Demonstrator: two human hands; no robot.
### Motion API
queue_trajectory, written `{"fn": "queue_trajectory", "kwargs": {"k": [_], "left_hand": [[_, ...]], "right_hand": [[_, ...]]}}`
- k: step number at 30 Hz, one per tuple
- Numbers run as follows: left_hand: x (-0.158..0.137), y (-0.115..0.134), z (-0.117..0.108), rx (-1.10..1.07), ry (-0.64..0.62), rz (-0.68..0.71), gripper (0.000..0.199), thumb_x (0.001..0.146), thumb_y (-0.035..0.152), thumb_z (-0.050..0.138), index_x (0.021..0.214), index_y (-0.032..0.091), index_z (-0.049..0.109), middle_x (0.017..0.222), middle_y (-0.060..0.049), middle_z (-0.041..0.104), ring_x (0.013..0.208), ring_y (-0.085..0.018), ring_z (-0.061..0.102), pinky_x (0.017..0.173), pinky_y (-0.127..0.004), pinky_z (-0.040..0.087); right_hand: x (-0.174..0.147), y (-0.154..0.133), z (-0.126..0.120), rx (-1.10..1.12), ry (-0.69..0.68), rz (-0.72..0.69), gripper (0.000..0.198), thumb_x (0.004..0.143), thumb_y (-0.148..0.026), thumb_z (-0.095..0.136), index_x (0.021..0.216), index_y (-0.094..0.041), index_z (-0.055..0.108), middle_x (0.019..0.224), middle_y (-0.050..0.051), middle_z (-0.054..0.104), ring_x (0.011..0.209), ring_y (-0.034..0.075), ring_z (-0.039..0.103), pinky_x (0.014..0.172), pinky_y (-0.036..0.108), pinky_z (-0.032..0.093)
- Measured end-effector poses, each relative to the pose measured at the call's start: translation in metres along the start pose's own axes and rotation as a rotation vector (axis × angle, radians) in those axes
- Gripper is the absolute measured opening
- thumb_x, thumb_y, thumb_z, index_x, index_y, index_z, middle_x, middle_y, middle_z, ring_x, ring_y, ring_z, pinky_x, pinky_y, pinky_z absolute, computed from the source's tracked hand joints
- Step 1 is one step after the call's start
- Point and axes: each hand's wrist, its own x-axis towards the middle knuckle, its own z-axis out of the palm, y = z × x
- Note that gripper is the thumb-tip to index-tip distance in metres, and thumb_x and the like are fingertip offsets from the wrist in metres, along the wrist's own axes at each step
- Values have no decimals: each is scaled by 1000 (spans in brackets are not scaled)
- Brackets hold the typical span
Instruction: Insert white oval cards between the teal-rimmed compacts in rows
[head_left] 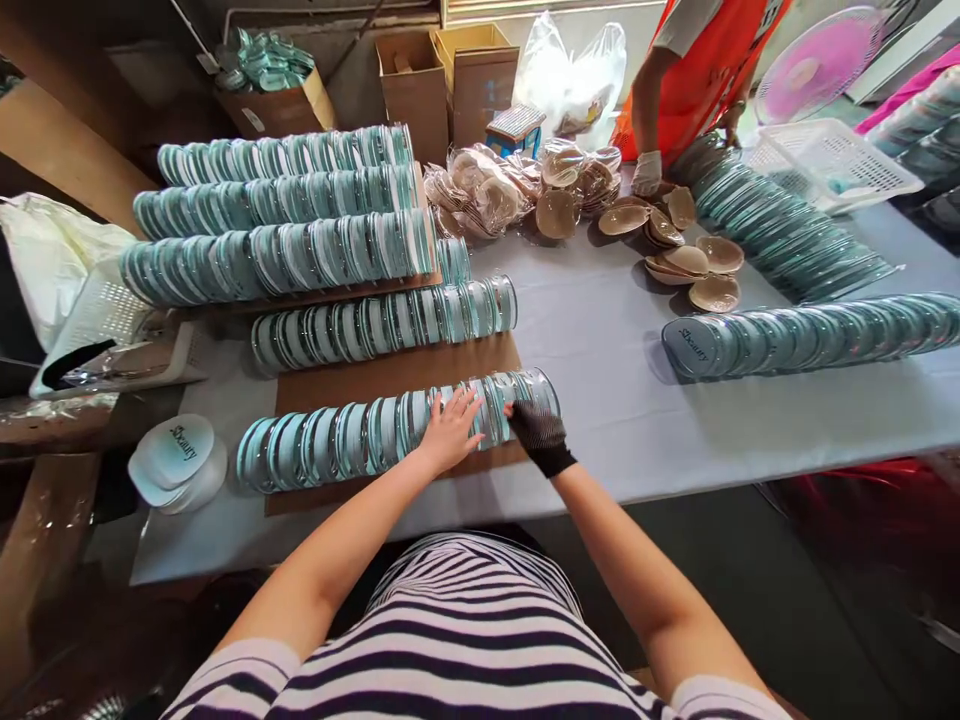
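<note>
Nearest row of teal-and-clear round cases (375, 435) lies on its side along the brown cardboard sheet (390, 375) at the table's front edge. The bare left hand (450, 430) rests on top, fingers spread flat; the black-gloved right hand (538, 435) pinches the cases just beside it. More rows (285, 250) stack behind, and a co-worker's gloved hand (645, 172) rests near the tan cups (690, 262).

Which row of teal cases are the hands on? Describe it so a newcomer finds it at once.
On the grey table, look at the brown cardboard sheet. The row of cases nearest the striped shirt is it. Unlike its neighbours, the bare left hand and black-gloved right hand rest on it.
</note>
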Motion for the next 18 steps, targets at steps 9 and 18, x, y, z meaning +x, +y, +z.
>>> {"fn": "queue_trajectory", "kwargs": {"k": [9, 18], "left_hand": [[34, 18, 17, 26, -10, 47, 75, 88, 53, 46, 151, 17, 28, 157, -13, 29, 145, -30, 25, 118, -57, 14], [31, 20, 16, -10, -10, 21, 72, 87, 51, 49, 149, 19, 32, 157, -9, 30, 144, -27, 27, 118, -57, 14]], "right_hand": [[110, -36, -65, -215, -396, -129, 22, 83, -16, 59, 99, -9, 72, 103, 19, 70, 101, 28, 64, 89, 39, 48], [-11, 11, 3, -73, -208, -37, 31, 94, -29, 43, 105, -19, 69, 99, 13, 71, 91, 26, 67, 78, 33, 49]]}}
